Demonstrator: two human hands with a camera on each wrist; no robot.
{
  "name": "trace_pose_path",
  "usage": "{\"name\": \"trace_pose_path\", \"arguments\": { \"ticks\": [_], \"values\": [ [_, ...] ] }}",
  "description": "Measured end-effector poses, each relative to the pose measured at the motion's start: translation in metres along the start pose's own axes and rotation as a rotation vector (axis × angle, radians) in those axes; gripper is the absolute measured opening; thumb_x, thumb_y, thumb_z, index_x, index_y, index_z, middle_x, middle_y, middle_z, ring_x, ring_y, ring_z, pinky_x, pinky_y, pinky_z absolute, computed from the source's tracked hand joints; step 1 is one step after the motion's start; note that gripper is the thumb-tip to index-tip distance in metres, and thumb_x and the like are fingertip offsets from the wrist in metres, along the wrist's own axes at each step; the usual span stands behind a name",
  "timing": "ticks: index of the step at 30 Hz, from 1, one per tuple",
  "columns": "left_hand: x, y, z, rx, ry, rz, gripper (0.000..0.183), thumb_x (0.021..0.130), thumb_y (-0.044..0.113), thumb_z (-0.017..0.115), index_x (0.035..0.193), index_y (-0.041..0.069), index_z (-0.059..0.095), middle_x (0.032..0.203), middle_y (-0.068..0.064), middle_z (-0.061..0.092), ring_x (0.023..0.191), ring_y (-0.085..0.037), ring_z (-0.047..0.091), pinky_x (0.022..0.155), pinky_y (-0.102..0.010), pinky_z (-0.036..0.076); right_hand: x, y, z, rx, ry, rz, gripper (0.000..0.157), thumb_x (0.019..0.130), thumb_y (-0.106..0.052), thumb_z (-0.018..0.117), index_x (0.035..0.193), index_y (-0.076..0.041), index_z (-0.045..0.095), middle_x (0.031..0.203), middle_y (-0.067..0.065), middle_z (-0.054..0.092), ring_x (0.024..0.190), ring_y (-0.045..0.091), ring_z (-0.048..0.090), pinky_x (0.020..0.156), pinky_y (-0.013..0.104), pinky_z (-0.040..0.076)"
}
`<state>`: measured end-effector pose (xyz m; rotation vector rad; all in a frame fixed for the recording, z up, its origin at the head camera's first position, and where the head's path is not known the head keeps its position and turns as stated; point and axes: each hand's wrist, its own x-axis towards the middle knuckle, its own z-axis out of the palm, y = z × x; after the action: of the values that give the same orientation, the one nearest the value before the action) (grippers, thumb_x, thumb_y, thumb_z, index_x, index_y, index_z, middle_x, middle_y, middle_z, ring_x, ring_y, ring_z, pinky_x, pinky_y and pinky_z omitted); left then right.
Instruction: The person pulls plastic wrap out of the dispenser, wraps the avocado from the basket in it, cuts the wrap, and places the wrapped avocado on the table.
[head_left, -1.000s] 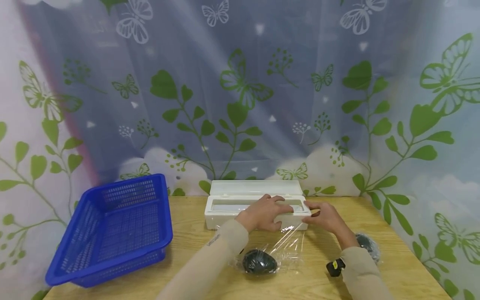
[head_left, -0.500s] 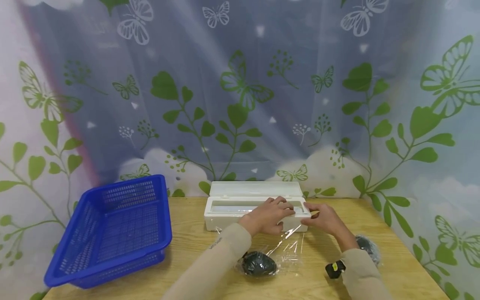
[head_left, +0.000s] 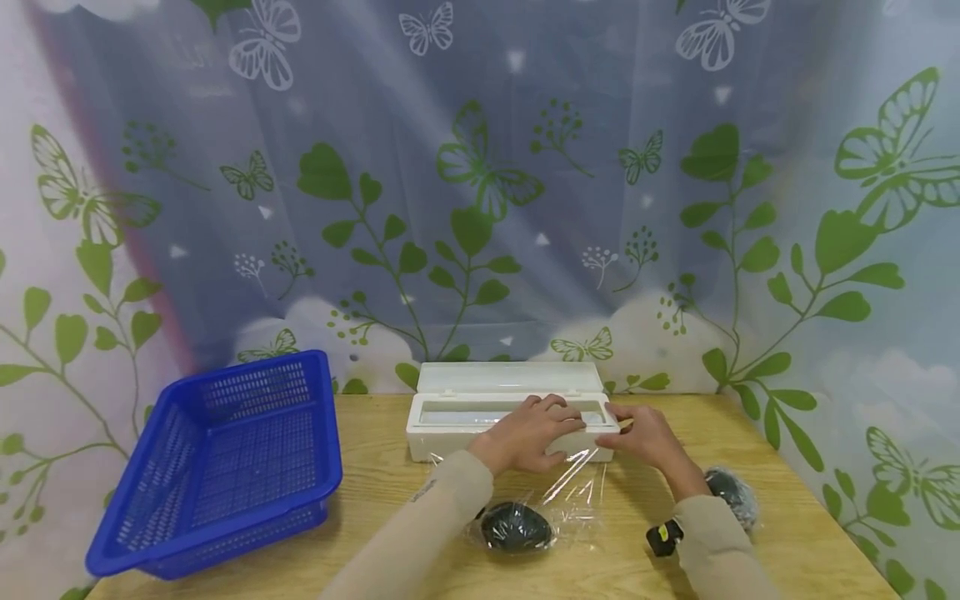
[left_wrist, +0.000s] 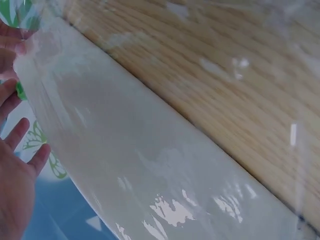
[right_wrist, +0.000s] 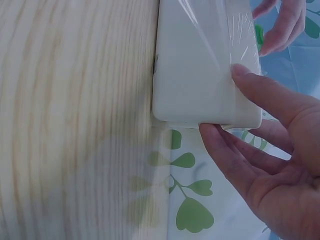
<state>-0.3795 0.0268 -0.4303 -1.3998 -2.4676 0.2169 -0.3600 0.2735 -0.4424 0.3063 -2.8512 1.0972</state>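
Note:
A white cling film dispenser (head_left: 442, 444) stands on the table with its lid raised. My left hand (head_left: 527, 436) lies over its front edge, fingertips at the long opening; in the left wrist view its fingers (left_wrist: 17, 134) look spread. My right hand (head_left: 643, 435) grips the dispenser's right end. In the right wrist view, the thumb (right_wrist: 257, 86) presses the front face and other fingers lie against the end. Clear film (head_left: 573, 483) runs from the dispenser down to the table, reaching a dark, oval, avocado-like thing (head_left: 516, 527) under film in front.
A blue perforated basket (head_left: 326, 492) stands on the left of the wooden table (head_left: 375, 533). A second dark, film-wrapped thing (head_left: 733, 498) lies at the right, beside my right sleeve (head_left: 716, 537). A butterfly-patterned curtain (head_left: 375, 275) hangs right behind the table.
My left-hand fingers have drawn slightly closer together over the dispenser's opening. The right hand keeps its grip on the end, and the dispenser stays in place.

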Motion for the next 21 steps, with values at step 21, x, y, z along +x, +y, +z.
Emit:
{"name": "trace_pose_path", "arguments": {
  "ticks": [21],
  "values": [
    [-0.041,-0.022,0.001,-0.032,0.079,-0.056,0.041,0.100,0.046,0.061,0.137,0.026,0.064,0.143,0.010,0.061,0.144,-0.018,0.046,0.120,-0.046,0.038,-0.002,0.003,0.000,0.001,0.014,-0.039,0.073,0.083,-0.022,0.087,0.141,0.010,0.055,0.131,0.036,0.063,0.091,0.037,0.076,0.071,0.036,0.064]
  ]
}}
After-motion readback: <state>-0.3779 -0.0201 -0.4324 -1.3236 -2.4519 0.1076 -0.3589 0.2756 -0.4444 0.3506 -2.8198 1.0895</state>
